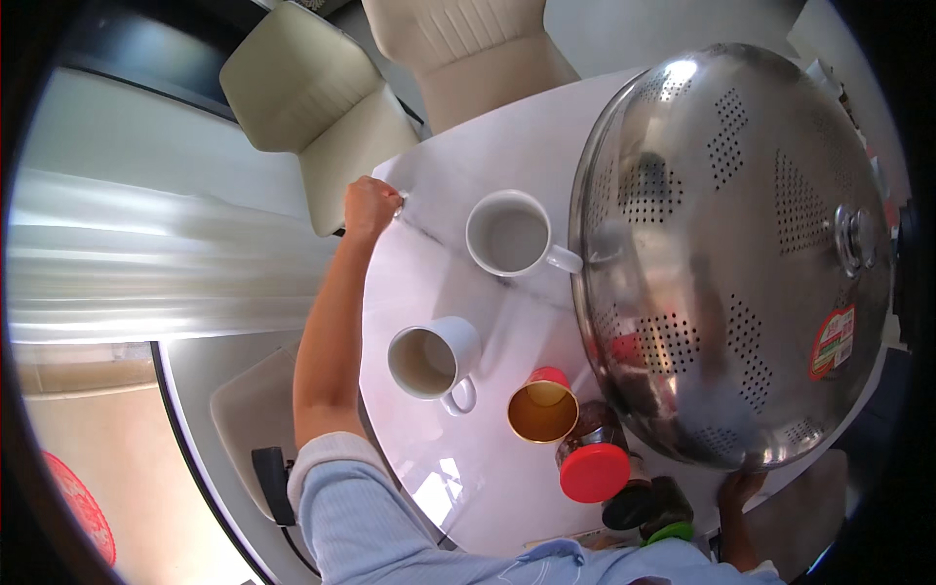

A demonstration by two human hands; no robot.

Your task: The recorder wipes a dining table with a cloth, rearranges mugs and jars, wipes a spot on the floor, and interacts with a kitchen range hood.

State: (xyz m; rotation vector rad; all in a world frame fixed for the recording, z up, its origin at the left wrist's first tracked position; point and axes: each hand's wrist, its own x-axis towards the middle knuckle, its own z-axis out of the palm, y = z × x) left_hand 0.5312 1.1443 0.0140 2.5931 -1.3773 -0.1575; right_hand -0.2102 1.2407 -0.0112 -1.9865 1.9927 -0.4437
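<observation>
My left hand (371, 207) is closed at the far left edge of the white table (468, 468), with a small shiny object (400, 204) at its fingertips, too small to name. A white mug (508, 232) stands to its right, its handle beside the rim of a large perforated stainless-steel dome cover (702, 270). Nearer to me is a second white mug (431, 360). My right hand (740, 488) is at the dome's near lower edge; its fingers are partly hidden there, so its hold cannot be told.
A red paper cup (543, 409), a jar with a red lid (594, 472), a black-lidded jar (627, 506) and a jar with a green lid (669, 532) stand near my body. Cream chairs (322, 117) are beyond the table. A white curtain (161, 256) hangs at left.
</observation>
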